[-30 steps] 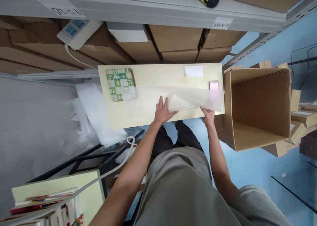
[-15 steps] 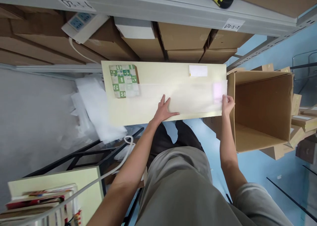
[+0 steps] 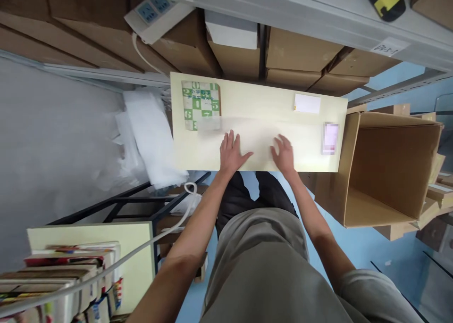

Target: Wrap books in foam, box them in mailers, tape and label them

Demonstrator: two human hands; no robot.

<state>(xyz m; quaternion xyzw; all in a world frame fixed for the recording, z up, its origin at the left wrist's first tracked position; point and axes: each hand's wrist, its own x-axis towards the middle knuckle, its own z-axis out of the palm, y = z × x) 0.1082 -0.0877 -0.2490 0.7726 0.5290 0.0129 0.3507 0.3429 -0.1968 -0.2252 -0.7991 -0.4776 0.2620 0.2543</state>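
Observation:
A thin translucent sheet (image 3: 258, 134) lies spread flat across a pale yellow table (image 3: 247, 103). My left hand (image 3: 230, 152) rests open on it, fingers spread, near the table's front edge. My right hand (image 3: 284, 153) lies open and flat on the sheet a little to the right. The sheet's left end overlaps the lower corner of a green-and-white checkered book (image 3: 200, 104). A white card (image 3: 307, 103) and a small pink object (image 3: 331, 138) lie at the table's right end.
An open empty cardboard box (image 3: 389, 172) stands right of the table. Shelves with brown cartons (image 3: 297, 54) and a power strip (image 3: 158, 12) are behind it. White foam sheets (image 3: 148, 139) pile at the left. Books (image 3: 60, 280) are stacked on a second table at lower left.
My right hand let go of the sheet's right end and came left to lie flat on it. The sheet, folded a second ago, now lies flat. The view shifted.

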